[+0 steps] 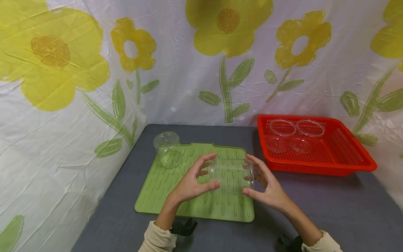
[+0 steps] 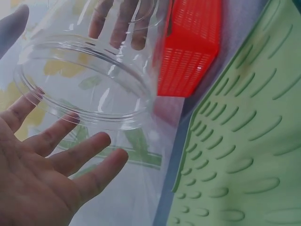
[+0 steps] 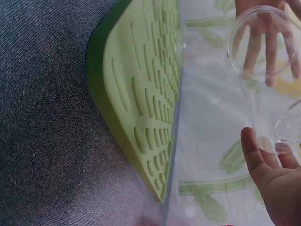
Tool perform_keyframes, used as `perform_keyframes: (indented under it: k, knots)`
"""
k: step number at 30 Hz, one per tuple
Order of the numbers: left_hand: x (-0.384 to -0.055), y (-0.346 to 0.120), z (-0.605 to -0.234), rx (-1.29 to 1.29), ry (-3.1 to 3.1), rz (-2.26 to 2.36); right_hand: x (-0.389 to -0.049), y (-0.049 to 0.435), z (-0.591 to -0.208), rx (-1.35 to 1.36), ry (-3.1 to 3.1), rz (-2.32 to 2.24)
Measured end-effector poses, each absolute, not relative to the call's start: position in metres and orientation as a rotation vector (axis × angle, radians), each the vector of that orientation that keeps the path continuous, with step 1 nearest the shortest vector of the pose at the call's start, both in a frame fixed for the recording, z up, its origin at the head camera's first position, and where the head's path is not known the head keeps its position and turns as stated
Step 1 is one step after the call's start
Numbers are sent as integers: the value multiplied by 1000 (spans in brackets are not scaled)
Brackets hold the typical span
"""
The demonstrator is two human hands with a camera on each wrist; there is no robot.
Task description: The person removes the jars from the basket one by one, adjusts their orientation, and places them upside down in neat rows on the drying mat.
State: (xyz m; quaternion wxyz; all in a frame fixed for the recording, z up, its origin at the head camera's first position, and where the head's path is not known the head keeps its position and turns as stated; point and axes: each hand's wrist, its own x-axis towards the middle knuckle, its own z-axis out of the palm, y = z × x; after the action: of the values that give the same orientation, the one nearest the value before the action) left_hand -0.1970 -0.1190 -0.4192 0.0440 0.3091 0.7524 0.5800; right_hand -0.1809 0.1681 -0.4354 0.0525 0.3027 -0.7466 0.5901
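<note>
A clear plastic cup (image 1: 231, 177) lies sideways in the air over the green ridged mat (image 1: 154, 197). My left hand (image 1: 192, 182) holds its wide rim end between thumb and fingers. At the other end, my right hand (image 1: 268, 186) grips the narrower base the same way. The left wrist view shows the ringed rim (image 2: 82, 117) close up, with several left fingertips right at its edge. In the right wrist view the right fingers (image 3: 254, 153) lie along the base end. A second clear cup (image 1: 168, 149) stands upright at the mat's back left corner.
A red perforated basket (image 1: 318, 167) stands to the right behind the mat. Two clear cups sit side by side inside its left part, a left one (image 1: 277, 142) and a right one (image 1: 303, 145). Behind the dark grey table (image 1: 318, 196) hangs a flower-printed cloth (image 1: 176, 98).
</note>
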Motion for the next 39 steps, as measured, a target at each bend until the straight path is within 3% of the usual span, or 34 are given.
perform_keyframes:
  k: [10,22,39]
  knots:
    - [-188,-110,-405,809,2599,1465,-182,159,-437,870,-2331,1543]
    - [-184,-97,-403,957,3065,773,-180,147,-429,879,-2374,1357]
    - [-182,-97,-408,1069,3117,777,-182,138,-426,923,-2399,1249]
